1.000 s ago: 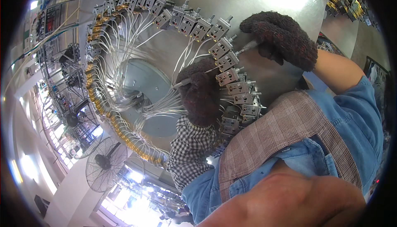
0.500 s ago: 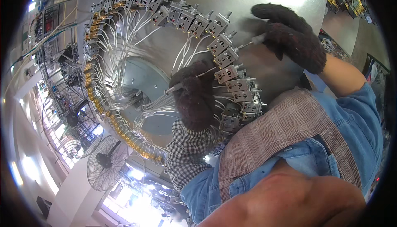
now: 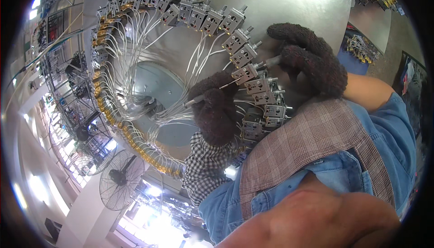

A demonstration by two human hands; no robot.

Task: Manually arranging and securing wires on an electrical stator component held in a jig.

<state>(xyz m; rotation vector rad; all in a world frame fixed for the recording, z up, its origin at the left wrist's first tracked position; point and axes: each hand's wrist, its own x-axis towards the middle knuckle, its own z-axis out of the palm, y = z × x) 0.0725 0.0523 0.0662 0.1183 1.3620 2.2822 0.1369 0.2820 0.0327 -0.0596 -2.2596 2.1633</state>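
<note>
My left hand, in a dark knitted glove, is closed around a slim pen-like tool with a pale handle. Its thin metal tip reaches the inner side of a silver metal box. That box belongs to a curved row of similar boxes with short shafts pointing outward. My right hand, gloved too, grips a second slim tool with a grey handle, on the outer side of the row. Its front end is close to the same box's shaft; whether it touches, I cannot tell.
The boxes ring a round metal table. White leads run inward to a bundle over the grey centre disc. Brass-coloured parts line the left rim. Fans stand at lower left; more wired parts lie at right.
My right hand has moved nearer to me, bringing its tool from one box's shaft to another farther down the row. My left hand stays nearly in place, its tool tip shifting slightly.
</note>
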